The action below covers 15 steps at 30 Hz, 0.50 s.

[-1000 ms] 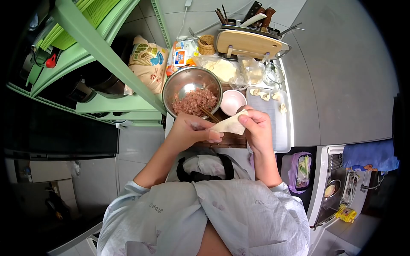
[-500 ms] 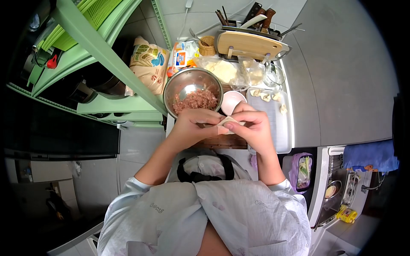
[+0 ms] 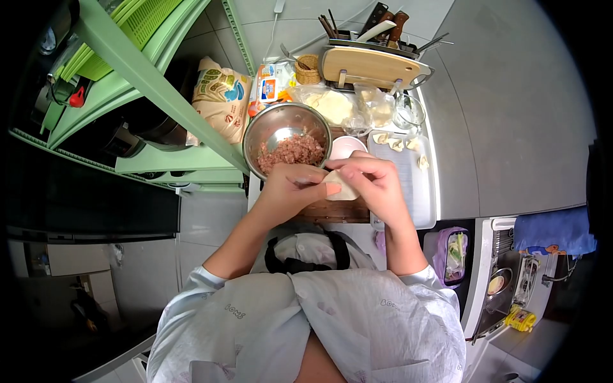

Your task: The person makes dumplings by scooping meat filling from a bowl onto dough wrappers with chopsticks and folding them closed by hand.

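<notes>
Left hand [image 3: 284, 191] and right hand [image 3: 382, 190] both pinch the dough wrapper [image 3: 345, 191], three o'clock from the left fingers. Its long axis is unclear.

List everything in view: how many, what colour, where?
Dumpling wrapper: 1, off-white, in both hands.
Steel bowl: 1, silver, ahead-left.
Minced meat: 1 heap, pink-brown, inside it.
Small bowl: 1, pink, beside it.
Tray: 1, translucent, right.
Folded dumplings: several, off-white, on tray.
Cutting board: 1, tan, back.
Knife handles: several, brown and black, back.
Wicker basket: 1, tan, back.
Sack: 1, beige, back left.
Shelving: 1, green, left.
Towel: 1, blue, far right.
Left hand: 1, bare, holding wrapper.
Right hand: 1, bare, holding wrapper.
</notes>
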Motion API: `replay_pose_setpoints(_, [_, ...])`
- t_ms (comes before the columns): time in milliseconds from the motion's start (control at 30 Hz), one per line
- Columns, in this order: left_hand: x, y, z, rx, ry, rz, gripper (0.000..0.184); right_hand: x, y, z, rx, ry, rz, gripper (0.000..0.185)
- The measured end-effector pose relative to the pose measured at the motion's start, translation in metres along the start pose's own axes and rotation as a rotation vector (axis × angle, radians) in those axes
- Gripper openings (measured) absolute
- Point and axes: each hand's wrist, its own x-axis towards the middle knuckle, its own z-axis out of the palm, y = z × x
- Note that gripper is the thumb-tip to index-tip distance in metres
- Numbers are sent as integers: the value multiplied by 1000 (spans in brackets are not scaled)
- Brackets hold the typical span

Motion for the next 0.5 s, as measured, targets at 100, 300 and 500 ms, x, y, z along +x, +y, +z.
replay_pose_setpoints(100, [-1, 6, 6, -221, 141, -43, 16, -5, 12, -2, 25, 49, 13, 13])
replay_pose_setpoints(300, [-1, -1, 3, -291, 141, -93, 20, -11, 14, -16, -243, -48, -116, 13])
replay_pose_setpoints(500, [1, -2, 4, -283, 134, 7, 20, -13, 9, -22, -279, -39, -101, 10])
